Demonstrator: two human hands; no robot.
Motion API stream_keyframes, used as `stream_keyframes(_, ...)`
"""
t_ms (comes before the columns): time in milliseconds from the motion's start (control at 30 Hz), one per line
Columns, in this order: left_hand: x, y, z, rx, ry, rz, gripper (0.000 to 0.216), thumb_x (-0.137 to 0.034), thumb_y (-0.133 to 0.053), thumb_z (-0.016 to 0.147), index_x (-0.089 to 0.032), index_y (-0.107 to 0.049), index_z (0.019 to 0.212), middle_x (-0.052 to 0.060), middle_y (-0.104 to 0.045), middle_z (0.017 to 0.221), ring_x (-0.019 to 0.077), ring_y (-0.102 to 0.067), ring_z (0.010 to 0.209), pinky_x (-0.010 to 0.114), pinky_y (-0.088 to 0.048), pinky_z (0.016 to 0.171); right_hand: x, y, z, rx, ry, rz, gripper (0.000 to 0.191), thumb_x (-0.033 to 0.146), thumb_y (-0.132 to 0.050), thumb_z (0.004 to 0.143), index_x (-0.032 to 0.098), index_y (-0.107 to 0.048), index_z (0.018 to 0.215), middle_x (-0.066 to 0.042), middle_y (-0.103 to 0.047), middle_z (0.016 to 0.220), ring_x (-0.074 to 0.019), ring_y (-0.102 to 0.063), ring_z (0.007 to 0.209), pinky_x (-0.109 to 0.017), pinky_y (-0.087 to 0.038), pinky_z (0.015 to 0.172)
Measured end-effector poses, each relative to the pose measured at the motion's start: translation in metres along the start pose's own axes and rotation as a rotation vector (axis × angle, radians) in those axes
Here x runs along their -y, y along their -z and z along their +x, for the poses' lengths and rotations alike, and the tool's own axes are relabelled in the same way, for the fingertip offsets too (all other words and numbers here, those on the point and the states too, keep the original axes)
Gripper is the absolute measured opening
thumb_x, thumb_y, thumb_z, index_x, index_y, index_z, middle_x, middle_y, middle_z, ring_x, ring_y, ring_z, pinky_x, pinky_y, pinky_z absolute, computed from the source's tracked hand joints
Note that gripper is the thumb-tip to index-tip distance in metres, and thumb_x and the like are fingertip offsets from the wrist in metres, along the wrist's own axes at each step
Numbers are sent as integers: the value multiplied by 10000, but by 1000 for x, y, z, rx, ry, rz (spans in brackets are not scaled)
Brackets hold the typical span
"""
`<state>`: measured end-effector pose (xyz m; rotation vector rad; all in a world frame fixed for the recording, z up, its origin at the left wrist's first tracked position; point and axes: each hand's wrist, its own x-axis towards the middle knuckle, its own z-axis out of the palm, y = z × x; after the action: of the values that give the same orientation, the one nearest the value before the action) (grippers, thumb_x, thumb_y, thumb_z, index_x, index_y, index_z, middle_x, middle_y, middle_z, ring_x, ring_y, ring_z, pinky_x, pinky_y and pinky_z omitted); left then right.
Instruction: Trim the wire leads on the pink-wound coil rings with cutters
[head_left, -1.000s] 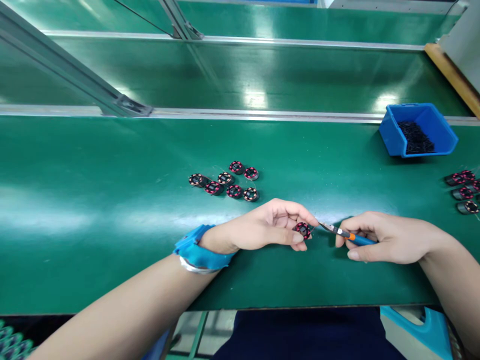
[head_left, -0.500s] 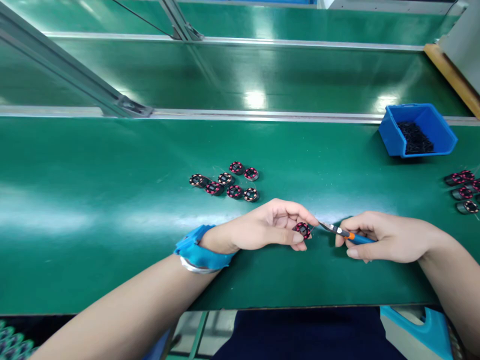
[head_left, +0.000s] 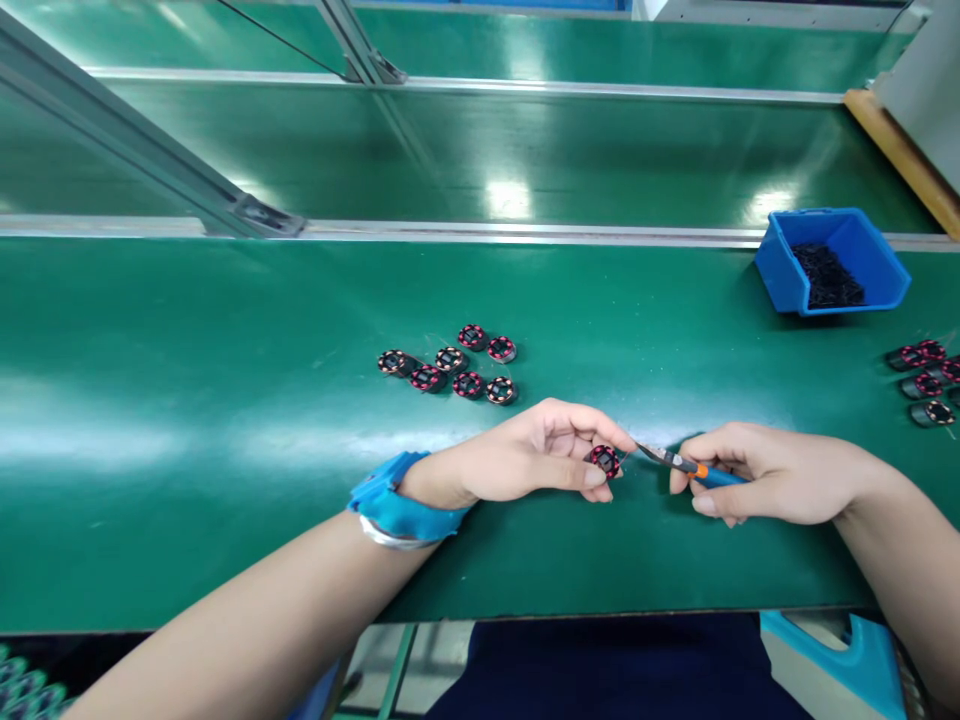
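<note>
My left hand [head_left: 536,450] rests on the green bench and pinches a small round coil part [head_left: 604,460], black with pink windings, between thumb and fingers. A blue strap [head_left: 394,500] circles that wrist. My right hand [head_left: 757,472] grips a small tool with a blue and orange handle [head_left: 709,474]. Its metal tip [head_left: 656,455] points left and lies right beside the held coil part.
Several similar coil parts [head_left: 450,364] lie in a group behind my left hand. More of them [head_left: 926,380] sit at the right edge. A blue bin [head_left: 829,258] with dark small pieces stands at the back right. A metal rail [head_left: 480,232] borders the conveyor belt beyond.
</note>
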<state>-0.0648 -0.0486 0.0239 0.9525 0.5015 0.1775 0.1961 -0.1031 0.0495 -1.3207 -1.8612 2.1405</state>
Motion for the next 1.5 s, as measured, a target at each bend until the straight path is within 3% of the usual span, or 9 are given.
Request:
stream_keyframes(400, 0, -1, 1, -7, 3, -9, 402, -245, -794, 726, -119, -668, 1086, 71, -710, 882, 136, -704, 747, 223, -560, 729, 2, 1, -1, -4, 20, -55, 186, 277, -566, 879, 143, -605, 1003, -9, -581, 779, -110, -601, 627, -215, -479, 566)
stream_keyframes(700, 3, -6, 1, -32, -26, -12, 425, -236, -790, 728, -125, -621, 1102, 54, -664, 888, 146, -688, 770, 288, -575, 759, 0, -3, -2, -78, 27, 55, 286, 387, -571, 887, 146, -591, 1041, -23, -587, 796, -133, -623, 690, -239, -521, 604)
stream_keyframes(1100, 2, -11, 4, -70, -60, -19, 353, -167, -772, 738, -112, -605, 1044, 8, -661, 815, 135, -709, 760, 211, -548, 695, 5, -10, -1, -103, 12, 28, 240, 339, -552, 886, 139, -577, 1018, -23, -595, 758, -137, -615, 673, -241, -482, 597)
stream_keyframes(1500, 1, -11, 3, -76, -63, -12, 332, -167, -768, 740, -116, -610, 1027, 10, -669, 804, 135, -706, 756, 215, -545, 689, 5, -11, 2, -97, 21, -18, 205, 279, -512, 902, 126, -570, 1026, -13, -577, 736, -125, -602, 643, -236, -481, 587)
